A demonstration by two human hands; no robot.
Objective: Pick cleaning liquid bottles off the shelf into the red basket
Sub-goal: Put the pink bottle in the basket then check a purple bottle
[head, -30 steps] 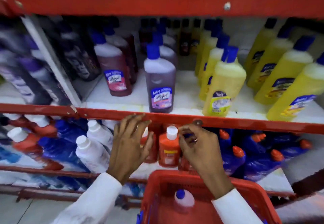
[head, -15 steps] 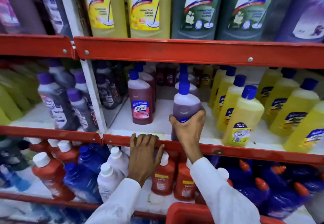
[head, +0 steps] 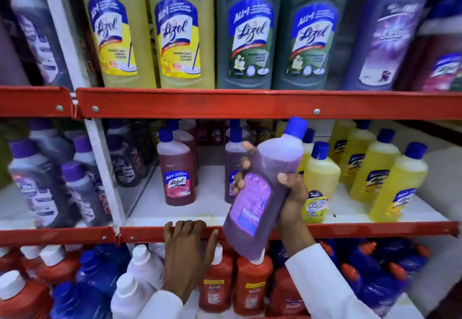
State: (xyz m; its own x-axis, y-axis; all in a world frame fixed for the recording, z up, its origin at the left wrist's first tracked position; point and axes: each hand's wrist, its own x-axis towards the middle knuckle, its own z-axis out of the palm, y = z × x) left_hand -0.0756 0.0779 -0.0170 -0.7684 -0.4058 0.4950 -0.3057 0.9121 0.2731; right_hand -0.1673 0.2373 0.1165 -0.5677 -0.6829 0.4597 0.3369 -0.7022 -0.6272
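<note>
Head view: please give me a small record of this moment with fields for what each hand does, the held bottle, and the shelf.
right hand: grips the purple plastic cleaner bottle with blue cap
bottle state: lifted off the shelf, tilted, cap up and to the right
left hand: empty, fingers rest on the red metal shelf edge
middle shelf: reddish bottle at left, yellow bottles at right
red basket: not clearly in view

The right hand [head: 287, 198] was clenched, raised at one o'clock; the left hand [head: 187, 251] lay flat, fingers hooked, at six o'clock.
</note>
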